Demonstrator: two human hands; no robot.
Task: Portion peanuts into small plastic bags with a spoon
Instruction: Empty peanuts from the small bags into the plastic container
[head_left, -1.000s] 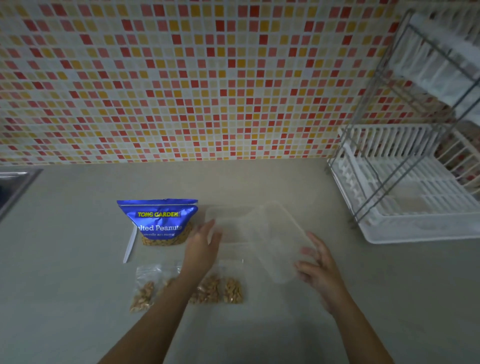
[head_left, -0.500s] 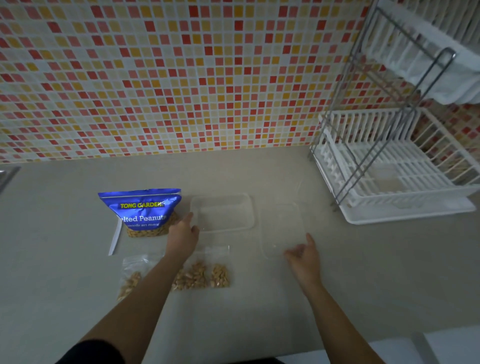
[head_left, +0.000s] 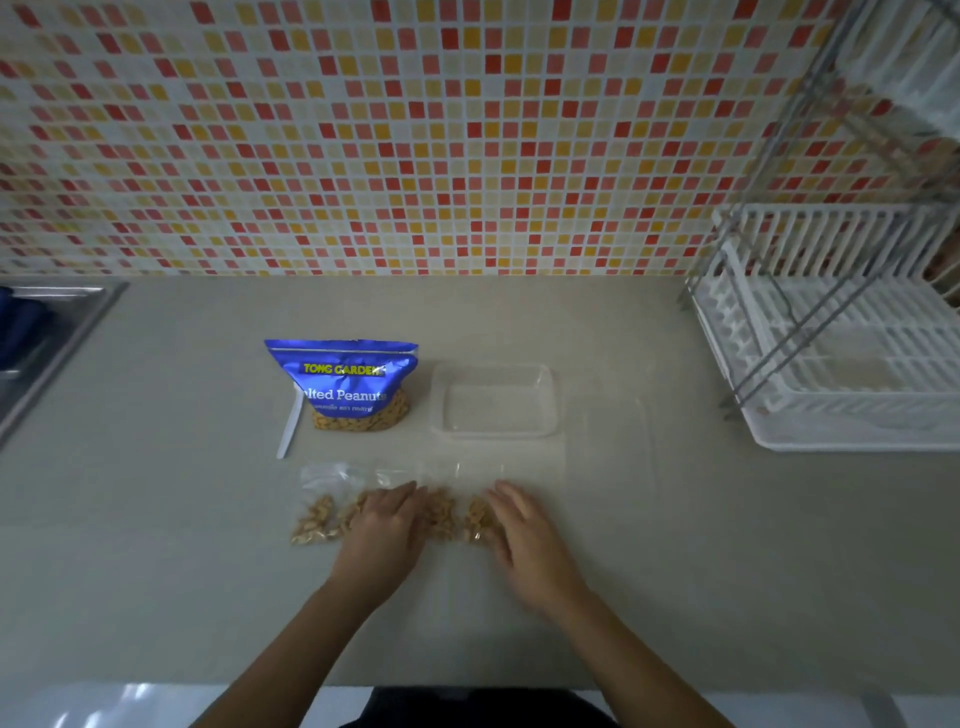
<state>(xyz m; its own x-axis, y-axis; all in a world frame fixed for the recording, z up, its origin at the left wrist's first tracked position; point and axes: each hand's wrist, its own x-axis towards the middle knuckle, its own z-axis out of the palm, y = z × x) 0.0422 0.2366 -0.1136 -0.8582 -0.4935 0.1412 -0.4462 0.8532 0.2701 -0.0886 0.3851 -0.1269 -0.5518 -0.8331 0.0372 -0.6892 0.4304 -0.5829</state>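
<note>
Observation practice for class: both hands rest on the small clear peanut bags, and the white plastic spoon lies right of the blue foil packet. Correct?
No. The head view shows the white plastic spoon left of the blue foil packet, not right; the rest holds.

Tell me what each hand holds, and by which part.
Nothing is gripped. The left hand and right hand rest with straight fingers on the filled small bags lying on the counter.

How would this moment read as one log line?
left hand: resting on peanut bags | right hand: same | spoon: lying by pouch
</note>
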